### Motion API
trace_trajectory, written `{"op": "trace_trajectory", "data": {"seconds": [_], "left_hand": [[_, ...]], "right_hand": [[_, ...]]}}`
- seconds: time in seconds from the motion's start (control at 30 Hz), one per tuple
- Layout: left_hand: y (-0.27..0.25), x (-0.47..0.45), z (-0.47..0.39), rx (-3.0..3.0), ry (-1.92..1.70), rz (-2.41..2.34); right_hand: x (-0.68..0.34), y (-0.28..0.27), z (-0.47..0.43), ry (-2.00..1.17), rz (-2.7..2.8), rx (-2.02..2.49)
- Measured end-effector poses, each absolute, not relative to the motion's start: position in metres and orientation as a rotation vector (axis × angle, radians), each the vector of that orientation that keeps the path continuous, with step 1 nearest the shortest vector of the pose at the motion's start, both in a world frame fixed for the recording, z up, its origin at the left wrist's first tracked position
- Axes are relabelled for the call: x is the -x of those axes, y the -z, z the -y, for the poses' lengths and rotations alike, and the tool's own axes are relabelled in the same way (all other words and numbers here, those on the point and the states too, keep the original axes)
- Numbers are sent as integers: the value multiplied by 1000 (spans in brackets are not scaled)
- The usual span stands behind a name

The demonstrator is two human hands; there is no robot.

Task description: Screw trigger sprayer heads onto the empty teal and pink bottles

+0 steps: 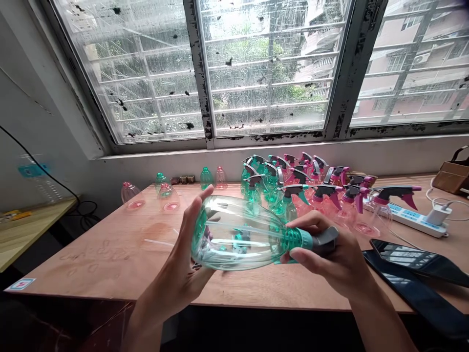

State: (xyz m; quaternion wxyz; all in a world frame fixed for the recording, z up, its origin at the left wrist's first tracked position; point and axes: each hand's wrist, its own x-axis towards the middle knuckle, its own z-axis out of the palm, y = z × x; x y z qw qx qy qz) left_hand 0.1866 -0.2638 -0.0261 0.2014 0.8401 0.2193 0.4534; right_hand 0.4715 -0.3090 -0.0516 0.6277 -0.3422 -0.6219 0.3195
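A clear green spray bottle (234, 230) lies sideways in the air above the near part of the table, its base to the left. Around that base my left hand (183, 259) is curved, gripping it between thumb and fingers. My right hand (330, 259) is closed about the neck, where a teal collar and a grey-black spray head (324, 240) show between the fingers. A thin tube runs inside the bottle. Through its clear wall some teal and purple pieces are visible, blurred by the plastic.
Several finished spray bottles with pink or green triggers (322, 193) crowd the back right. Loose green (206, 178) and pink bottles (131, 194) stand at the back left. A white tube (159, 241) lies on the table (120, 264). Right are a power strip (414, 220) and a phone (421, 261).
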Motion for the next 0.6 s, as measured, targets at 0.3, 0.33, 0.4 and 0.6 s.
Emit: {"op": "trace_trajectory", "data": {"seconds": [0.3, 0.33, 0.4, 0.6], "left_hand": [[19, -192, 263, -2299, -1208, -767], [21, -190, 261, -2334, -1223, -742], [26, -186, 257, -2399, -1279, -671], [26, -189, 258, -2232, -1234, -799]], "right_hand": [[-470, 50, 309, -760, 1401, 782], [-471, 50, 308, -805, 1385, 775], [-472, 51, 306, -852, 1371, 763], [-473, 51, 304, -659, 1504, 764]]}}
